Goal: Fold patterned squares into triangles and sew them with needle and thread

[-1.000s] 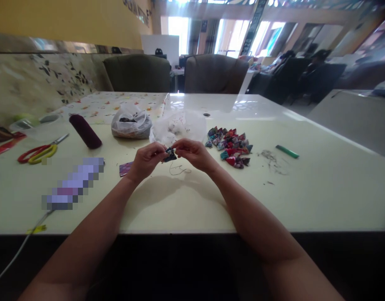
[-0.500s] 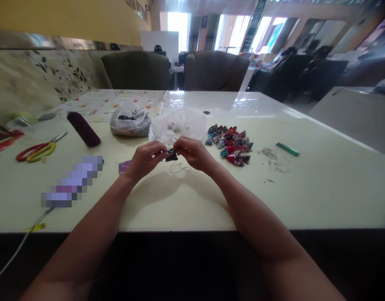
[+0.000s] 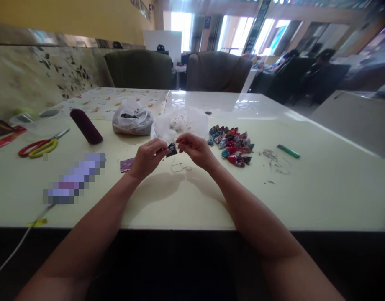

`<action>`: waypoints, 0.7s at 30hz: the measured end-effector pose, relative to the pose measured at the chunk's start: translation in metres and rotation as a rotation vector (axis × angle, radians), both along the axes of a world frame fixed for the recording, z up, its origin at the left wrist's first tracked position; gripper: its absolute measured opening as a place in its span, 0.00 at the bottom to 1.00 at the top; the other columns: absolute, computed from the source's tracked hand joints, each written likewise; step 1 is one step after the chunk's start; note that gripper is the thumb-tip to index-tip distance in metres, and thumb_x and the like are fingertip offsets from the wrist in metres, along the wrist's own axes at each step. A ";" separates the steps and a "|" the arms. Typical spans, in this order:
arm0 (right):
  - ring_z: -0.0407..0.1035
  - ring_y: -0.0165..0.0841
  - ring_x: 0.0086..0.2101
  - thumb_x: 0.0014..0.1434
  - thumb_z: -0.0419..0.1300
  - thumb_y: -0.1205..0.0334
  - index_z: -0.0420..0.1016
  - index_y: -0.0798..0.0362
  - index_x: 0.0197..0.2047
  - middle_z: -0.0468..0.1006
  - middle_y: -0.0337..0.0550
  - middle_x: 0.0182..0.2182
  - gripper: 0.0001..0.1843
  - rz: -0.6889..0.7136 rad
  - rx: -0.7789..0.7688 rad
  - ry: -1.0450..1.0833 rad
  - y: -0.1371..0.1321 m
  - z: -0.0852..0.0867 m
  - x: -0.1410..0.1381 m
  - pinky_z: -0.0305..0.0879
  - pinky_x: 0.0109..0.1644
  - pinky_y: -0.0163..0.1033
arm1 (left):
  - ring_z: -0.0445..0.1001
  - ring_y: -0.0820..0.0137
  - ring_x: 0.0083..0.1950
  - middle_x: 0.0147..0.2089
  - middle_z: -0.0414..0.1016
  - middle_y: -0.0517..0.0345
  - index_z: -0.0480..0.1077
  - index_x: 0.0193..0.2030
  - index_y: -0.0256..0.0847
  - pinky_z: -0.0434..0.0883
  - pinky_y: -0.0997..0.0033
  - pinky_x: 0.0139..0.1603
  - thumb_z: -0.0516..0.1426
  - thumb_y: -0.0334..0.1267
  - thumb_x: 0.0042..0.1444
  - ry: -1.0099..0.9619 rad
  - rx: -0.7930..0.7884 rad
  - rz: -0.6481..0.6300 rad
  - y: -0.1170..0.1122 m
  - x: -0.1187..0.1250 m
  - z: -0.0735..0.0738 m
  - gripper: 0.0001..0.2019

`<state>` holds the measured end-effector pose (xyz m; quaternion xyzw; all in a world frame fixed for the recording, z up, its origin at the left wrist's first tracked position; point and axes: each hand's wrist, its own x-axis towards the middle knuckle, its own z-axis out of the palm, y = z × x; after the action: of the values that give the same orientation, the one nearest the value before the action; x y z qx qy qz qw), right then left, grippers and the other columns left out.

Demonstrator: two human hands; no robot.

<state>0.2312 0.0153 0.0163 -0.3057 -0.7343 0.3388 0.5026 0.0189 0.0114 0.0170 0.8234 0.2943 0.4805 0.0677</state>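
Observation:
Over the middle of the table, my left hand [image 3: 148, 159] pinches a small dark patterned fabric piece [image 3: 172, 149] between thumb and fingers. Just right of it, my right hand [image 3: 197, 151] is closed in a pinch; whatever lies between its fingertips is too small to make out. A thin thread [image 3: 180, 168] hangs below the fabric and curls over the table. Beside my left wrist lies a purple patterned cloth [image 3: 126, 164]. Beyond my hands a white plastic bag [image 3: 197, 121] lies spread, with white fluffy stuffing [image 3: 176, 125] on it.
Right of my hands sit several small stuffed fabric pieces [image 3: 232, 142], thread scraps [image 3: 270, 156] and a green-handled tool [image 3: 288, 151]. To the left are scissors [image 3: 43, 147], a dark purple roll [image 3: 86, 126], a blurred-out device [image 3: 76, 177] with a cable and a filled plastic bag [image 3: 132, 121].
My right hand has drawn slightly away from the fabric piece, leaving a small gap. The fabric is now tilted and more of it shows. The view has shifted slightly.

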 end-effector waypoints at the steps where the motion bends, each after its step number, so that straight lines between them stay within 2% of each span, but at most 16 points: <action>1: 0.69 0.30 0.33 0.62 0.61 0.60 0.74 0.52 0.43 0.74 0.39 0.32 0.08 0.002 0.006 -0.010 0.000 0.000 0.000 0.68 0.42 0.39 | 0.71 0.71 0.33 0.32 0.74 0.57 0.70 0.32 0.40 0.67 0.72 0.35 0.60 0.37 0.62 -0.001 -0.010 -0.002 0.000 0.000 0.000 0.08; 5: 0.70 0.30 0.35 0.63 0.58 0.63 0.76 0.52 0.42 0.76 0.42 0.37 0.06 0.014 0.110 -0.138 -0.002 0.002 0.001 0.67 0.42 0.39 | 0.71 0.71 0.33 0.32 0.75 0.57 0.71 0.32 0.41 0.68 0.71 0.36 0.60 0.39 0.63 -0.006 -0.015 -0.018 0.000 0.002 0.000 0.09; 9: 0.69 0.31 0.35 0.64 0.56 0.67 0.74 0.53 0.36 0.75 0.42 0.34 0.06 -0.040 0.260 -0.235 -0.005 0.005 0.000 0.65 0.41 0.37 | 0.71 0.71 0.33 0.33 0.75 0.56 0.71 0.31 0.41 0.68 0.71 0.37 0.59 0.40 0.63 0.005 -0.009 -0.013 -0.001 0.004 -0.001 0.10; 13: 0.68 0.31 0.34 0.65 0.54 0.67 0.72 0.53 0.35 0.74 0.43 0.34 0.08 -0.099 0.357 -0.271 -0.006 0.006 -0.002 0.64 0.40 0.37 | 0.69 0.72 0.32 0.33 0.73 0.57 0.71 0.32 0.40 0.66 0.72 0.35 0.60 0.39 0.63 0.014 -0.039 -0.007 -0.002 0.005 -0.003 0.09; 16: 0.69 0.32 0.35 0.65 0.54 0.65 0.73 0.52 0.37 0.74 0.44 0.35 0.07 -0.091 0.323 -0.271 -0.005 0.004 -0.002 0.65 0.41 0.38 | 0.69 0.72 0.32 0.32 0.73 0.58 0.71 0.32 0.40 0.66 0.72 0.35 0.60 0.38 0.62 0.013 -0.022 0.002 -0.002 0.005 -0.004 0.08; 19: 0.70 0.31 0.34 0.64 0.57 0.64 0.73 0.52 0.42 0.76 0.41 0.33 0.05 -0.114 0.199 -0.184 -0.004 0.001 -0.003 0.67 0.42 0.38 | 0.68 0.72 0.32 0.32 0.72 0.58 0.70 0.31 0.40 0.65 0.72 0.34 0.61 0.38 0.62 0.011 0.001 0.022 -0.003 0.005 -0.004 0.09; 21: 0.69 0.30 0.31 0.62 0.58 0.63 0.72 0.52 0.41 0.75 0.39 0.30 0.05 -0.153 0.114 -0.113 -0.004 -0.001 -0.004 0.67 0.39 0.38 | 0.68 0.72 0.32 0.32 0.72 0.58 0.70 0.31 0.40 0.66 0.72 0.35 0.60 0.37 0.62 0.025 0.019 0.039 -0.003 0.006 -0.004 0.09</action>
<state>0.2277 0.0118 0.0151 -0.3505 -0.7539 0.2393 0.5016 0.0245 0.0080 0.0132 0.8241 0.3064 0.4741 0.0466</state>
